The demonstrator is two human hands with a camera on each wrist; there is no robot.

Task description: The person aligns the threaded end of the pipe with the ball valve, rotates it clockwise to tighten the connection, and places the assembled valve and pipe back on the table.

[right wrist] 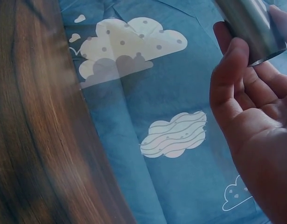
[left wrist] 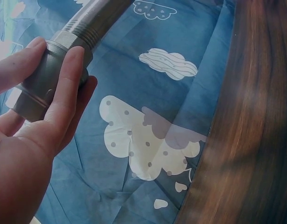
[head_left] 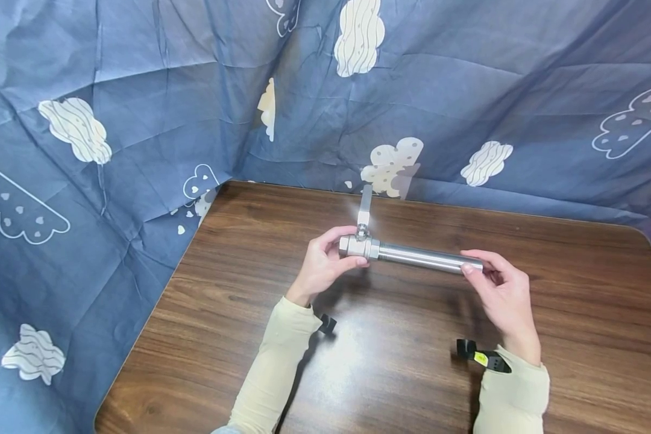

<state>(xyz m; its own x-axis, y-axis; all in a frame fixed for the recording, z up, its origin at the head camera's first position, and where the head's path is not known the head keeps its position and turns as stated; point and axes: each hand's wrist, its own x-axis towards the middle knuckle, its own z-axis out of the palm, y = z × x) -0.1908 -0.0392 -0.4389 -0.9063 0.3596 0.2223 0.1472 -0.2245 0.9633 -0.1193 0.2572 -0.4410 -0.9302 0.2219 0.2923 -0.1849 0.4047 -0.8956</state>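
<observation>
A person holds a steel valve (head_left: 358, 244) and pipe (head_left: 425, 257) in the air over a wooden desk (head_left: 401, 361), the two pieces already joined at the thread. In the left wrist view a band of bare thread still shows where the pipe enters the valve, so the joint looks started but, by that sign, not run fully home; how tight it sits cannot be told. The valve's flat lever (head_left: 364, 205) stands up and away from the body, pointing toward the backdrop.

The left hand (head_left: 325, 262) is clamped on the valve, thumb along the near side and fingers curled over the top and far side. The right hand (head_left: 501, 292) takes the pipe's free end, thumb on the near side and fingers wrapped behind it, palm turned up toward the wrist camera. The assembly lies nearly level between the two hands, dipping slightly toward the right hand, clear of the desk and roughly over its middle.

Both forearms, in cream sleeves (head_left: 273, 367), reach in from the near edge and angle toward each other, with black camera straps at the wrists. A blue cloth (head_left: 141, 120) printed with clouds hangs behind the desk and drapes down its left side
</observation>
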